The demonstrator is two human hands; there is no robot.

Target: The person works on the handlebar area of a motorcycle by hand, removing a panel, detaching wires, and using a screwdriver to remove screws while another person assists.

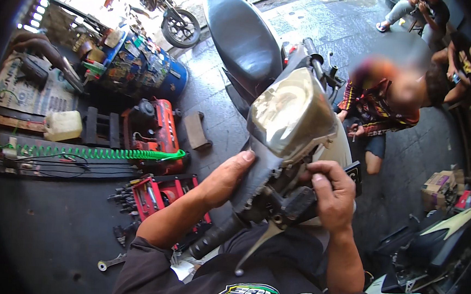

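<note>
A motor scooter's headlight unit (pixel 284 109), with a large clear lens and a dark grey cover (pixel 258 168), is tilted up in front of me. My left hand (pixel 223 180) grips the cover's left edge, thumb on top and the other fingers hidden underneath. My right hand (pixel 333 196) is at the opened right side, thumb and fingers curled together among dark parts and wires; whatever they pinch is hidden. Below my hands are a brake lever (pixel 258 247), a black reservoir-like block (pixel 299 201) and a rubber handlebar grip (pixel 215 237).
Beyond the headlight is a black scooter seat (pixel 243 35). At left are a red tool tray (pixel 155 199), a red compressor (pixel 167 128), a green coiled hose (pixel 104 153) and a blue drum (pixel 166 76). A person (pixel 383 105) squats at right; motorcycle body panels (pixel 431 242) lie lower right.
</note>
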